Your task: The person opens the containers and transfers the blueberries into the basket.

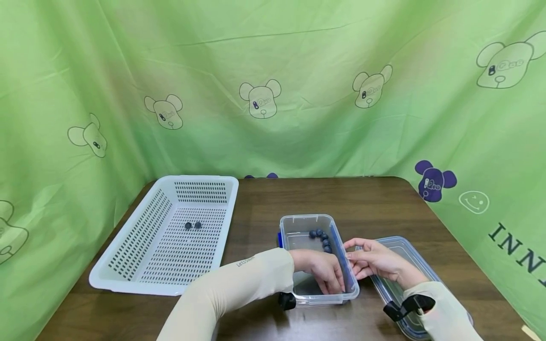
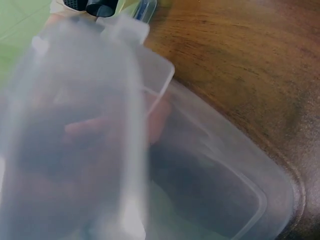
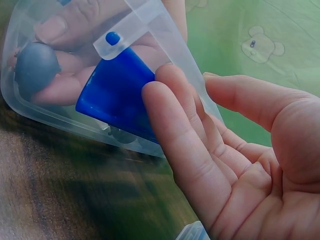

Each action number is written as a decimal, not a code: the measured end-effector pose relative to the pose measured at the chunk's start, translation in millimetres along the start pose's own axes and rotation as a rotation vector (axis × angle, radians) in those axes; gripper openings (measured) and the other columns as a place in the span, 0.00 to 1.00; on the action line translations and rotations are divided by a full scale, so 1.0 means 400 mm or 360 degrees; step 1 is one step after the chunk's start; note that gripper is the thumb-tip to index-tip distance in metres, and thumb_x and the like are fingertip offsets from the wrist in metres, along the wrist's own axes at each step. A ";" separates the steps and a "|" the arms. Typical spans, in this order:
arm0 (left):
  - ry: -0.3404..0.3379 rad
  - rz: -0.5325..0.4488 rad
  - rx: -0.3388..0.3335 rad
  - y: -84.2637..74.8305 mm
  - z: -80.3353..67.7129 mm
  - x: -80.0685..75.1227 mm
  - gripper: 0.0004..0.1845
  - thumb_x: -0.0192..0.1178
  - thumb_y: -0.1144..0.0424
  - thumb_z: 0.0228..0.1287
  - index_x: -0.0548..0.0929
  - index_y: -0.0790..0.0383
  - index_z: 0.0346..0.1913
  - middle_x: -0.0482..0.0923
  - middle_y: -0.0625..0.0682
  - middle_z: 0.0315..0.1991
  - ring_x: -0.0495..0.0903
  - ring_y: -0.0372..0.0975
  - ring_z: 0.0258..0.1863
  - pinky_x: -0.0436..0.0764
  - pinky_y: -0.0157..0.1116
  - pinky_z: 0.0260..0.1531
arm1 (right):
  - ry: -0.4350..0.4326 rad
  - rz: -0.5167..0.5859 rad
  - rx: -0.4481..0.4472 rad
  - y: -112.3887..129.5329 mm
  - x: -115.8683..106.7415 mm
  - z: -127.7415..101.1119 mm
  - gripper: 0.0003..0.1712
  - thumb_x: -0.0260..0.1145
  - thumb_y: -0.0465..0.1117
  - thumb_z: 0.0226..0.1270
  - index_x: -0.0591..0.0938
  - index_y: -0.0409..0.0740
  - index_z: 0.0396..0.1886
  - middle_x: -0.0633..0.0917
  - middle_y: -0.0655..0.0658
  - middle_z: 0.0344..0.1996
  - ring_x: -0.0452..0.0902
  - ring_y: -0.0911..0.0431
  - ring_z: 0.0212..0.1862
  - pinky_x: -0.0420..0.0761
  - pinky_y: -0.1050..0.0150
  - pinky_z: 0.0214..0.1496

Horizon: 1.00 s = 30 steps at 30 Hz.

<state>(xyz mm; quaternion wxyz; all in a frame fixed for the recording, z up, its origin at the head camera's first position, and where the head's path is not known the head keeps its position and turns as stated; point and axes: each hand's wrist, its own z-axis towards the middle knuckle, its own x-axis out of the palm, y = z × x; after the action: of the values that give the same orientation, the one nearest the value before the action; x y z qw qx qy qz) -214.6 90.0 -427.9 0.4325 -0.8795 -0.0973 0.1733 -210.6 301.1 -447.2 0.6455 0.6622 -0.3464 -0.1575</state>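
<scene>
Head view: the left hand [image 1: 326, 272] is down inside the clear container [image 1: 298, 222] at lower centre of the frame, fingers curled toward its near end. The right wrist view shows those fingers pinching a blueberry [image 3: 36, 66] through the wall. The right hand [image 1: 375, 259] is outside, fingers straight and relaxed, pressed on the container's right wall by the blue latch [image 3: 117, 90]. The container's long axis runs away from the person; more blueberries [image 1: 322, 238] lie at its far end, beyond the left fingers. The lid [image 1: 409, 251] lies on the worktop [image 1: 384, 203] under the right forearm. At left, the white basket [image 1: 128, 270] holds two berries [image 1: 193, 225].
</scene>
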 end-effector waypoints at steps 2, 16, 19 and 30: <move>-0.0006 0.0001 0.0004 -0.002 -0.002 0.001 0.05 0.59 0.82 0.63 0.82 0.82 0.40 0.77 0.53 0.20 0.76 0.37 0.21 0.84 0.29 0.22 | 0.0002 0.0003 -0.0002 0.000 -0.001 0.000 0.14 0.48 0.28 0.78 0.73 0.44 0.56 0.88 0.44 0.32 0.87 0.56 0.35 0.88 0.63 0.39; 0.0002 0.0003 0.0130 -0.030 -0.047 -0.041 0.03 0.62 0.78 0.65 0.83 0.78 0.36 0.84 0.62 0.26 0.85 0.41 0.25 0.88 0.33 0.31 | -0.0015 0.0002 0.0004 0.005 0.006 -0.004 0.13 0.49 0.29 0.78 0.73 0.43 0.56 0.88 0.43 0.32 0.87 0.56 0.34 0.88 0.63 0.38; 0.0016 0.0017 0.0167 -0.036 -0.067 -0.055 0.03 0.63 0.77 0.65 0.84 0.78 0.38 0.85 0.60 0.27 0.86 0.43 0.27 0.88 0.34 0.33 | -0.0022 -0.0003 0.0011 0.005 0.004 -0.003 0.13 0.49 0.28 0.78 0.72 0.42 0.56 0.88 0.43 0.32 0.87 0.56 0.34 0.88 0.63 0.39; -0.0085 -0.0053 0.0333 -0.018 -0.157 -0.144 0.07 0.63 0.78 0.65 0.83 0.79 0.44 0.86 0.62 0.32 0.86 0.40 0.30 0.88 0.36 0.38 | -0.0025 -0.0024 0.0012 0.004 0.006 0.002 0.13 0.50 0.30 0.78 0.74 0.45 0.55 0.87 0.44 0.33 0.87 0.56 0.35 0.88 0.61 0.39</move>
<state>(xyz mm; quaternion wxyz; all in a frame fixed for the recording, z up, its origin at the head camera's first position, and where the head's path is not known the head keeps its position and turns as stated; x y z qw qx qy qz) -243.4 30.0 -374.0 0.5220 -0.8229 -0.1047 0.1987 -209.9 299.0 -445.1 0.6391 0.6660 -0.3470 -0.1662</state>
